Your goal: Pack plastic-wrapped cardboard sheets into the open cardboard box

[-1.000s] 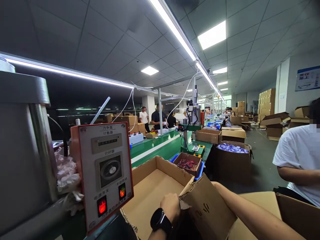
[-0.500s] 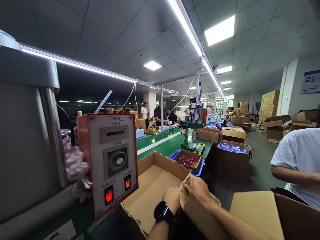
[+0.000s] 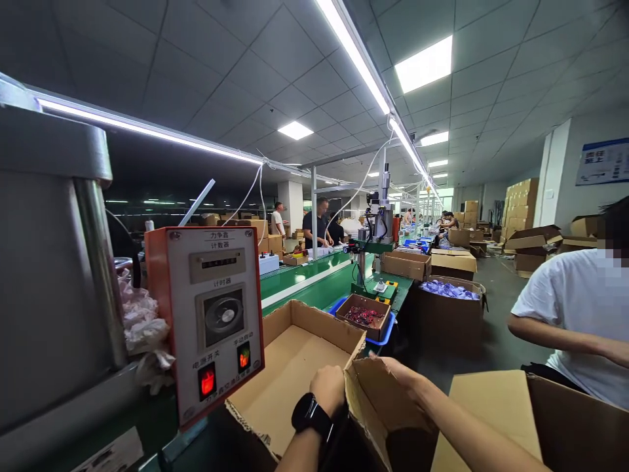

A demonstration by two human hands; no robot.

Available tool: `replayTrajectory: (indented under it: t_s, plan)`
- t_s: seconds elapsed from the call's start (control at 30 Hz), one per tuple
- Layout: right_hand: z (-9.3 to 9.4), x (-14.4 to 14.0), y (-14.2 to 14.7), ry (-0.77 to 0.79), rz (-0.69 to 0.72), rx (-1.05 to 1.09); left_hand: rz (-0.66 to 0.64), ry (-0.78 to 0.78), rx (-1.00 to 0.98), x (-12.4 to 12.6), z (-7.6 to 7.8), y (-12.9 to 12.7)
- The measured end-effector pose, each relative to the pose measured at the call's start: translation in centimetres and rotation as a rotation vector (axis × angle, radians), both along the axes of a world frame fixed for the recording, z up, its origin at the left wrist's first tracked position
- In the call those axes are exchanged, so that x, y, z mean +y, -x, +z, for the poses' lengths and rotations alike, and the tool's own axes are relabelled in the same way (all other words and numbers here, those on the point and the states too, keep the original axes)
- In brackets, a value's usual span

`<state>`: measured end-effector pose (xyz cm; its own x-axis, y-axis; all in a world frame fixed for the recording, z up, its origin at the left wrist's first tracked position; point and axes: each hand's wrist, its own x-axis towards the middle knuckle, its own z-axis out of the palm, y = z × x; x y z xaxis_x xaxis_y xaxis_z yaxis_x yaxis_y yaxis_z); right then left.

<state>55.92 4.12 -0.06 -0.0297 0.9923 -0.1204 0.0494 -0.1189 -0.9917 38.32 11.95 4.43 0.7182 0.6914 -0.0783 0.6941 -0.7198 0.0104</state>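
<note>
Your left hand (image 3: 328,388), black smartwatch (image 3: 310,415) on the wrist, is fisted on the near corner where the large open brown corrugated cardboard box (image 3: 295,367) meets the torn brown cardboard flap (image 3: 378,400); its fingers look curled tight on the edge, though the tips are hidden behind the board. Your right hand (image 3: 400,375) lies over the top of that flap, fingers wrapped across its upper edge and mostly out of sight, so I can't tell how hard they pinch. The box sits low in front of you, just right of the orange-framed timer control panel (image 3: 211,314) and tight against the green conveyor surface (image 3: 314,278). It looks empty inside. My read on handling: light, stiff across the flutes, floppy along the creases. The flap edge is ragged and will likely tear further if you pull on one point. Grip near the fold line or the corner, with a flat palm behind the panel, not at the frayed lip. Bare corrugated is dry and grippy, so slip risk looks low; crushing the corner is the bigger worry. A small brown cardboard tray of dark red parts (image 3: 364,316) sits just beyond the box. A second plain cardboard carton (image 3: 491,413) is close on your right, and a person in a white t-shirt (image 3: 580,314) works beyond it.
</note>
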Motion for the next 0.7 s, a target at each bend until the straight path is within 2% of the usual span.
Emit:
replayTrajectory:
  t_s: [0.17, 0.33, 0.43, 0.57, 0.7]
  plan:
    - [-2.0, 3.6, 0.7, -0.029, 0.119, -0.015, 0.001, -0.008, 0.019, -0.3, 0.6, 0.1]
    - [-2.0, 4.1, 0.8, -0.090, 0.154, -0.233, 0.001, 0.003, 0.040, -0.2, 0.9, 0.3]
    - [-1.1, 3.9, 0.5, -0.151, 0.152, -0.442, -0.008, 0.030, 0.043, 0.0, 1.0, 0.4]
    - [0.7, 3.4, 0.4, -0.234, 0.095, -0.826, -0.009, 0.049, 0.030, 0.1, 1.0, 0.4]
    - [1.3, 2.0, 2.6, -0.355, -0.003, -1.206, 0.001, 0.054, 0.022, 0.3, 1.0, 0.1]
